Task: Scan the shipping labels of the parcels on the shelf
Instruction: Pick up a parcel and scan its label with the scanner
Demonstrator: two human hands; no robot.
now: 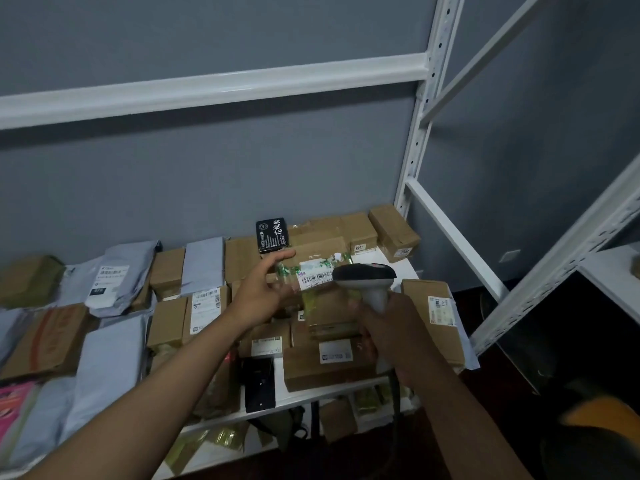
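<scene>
While the left hand [258, 292] grips a taped parcel [318, 271] lifted above the shelf [346, 384], the right hand [388, 327], wrapped around the scanner [367, 278], aims at its label [317, 277], needing only steady alignment next.

We observe a grey wall [207, 174] behind the rack; an orange-and-black object [599, 419], blurred, sits at lower right

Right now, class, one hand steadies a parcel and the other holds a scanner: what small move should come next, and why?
Probably tilt the scanner in the right hand back slightly: its head overlaps the right end of the barcode label on the parcel the left hand holds.
</scene>
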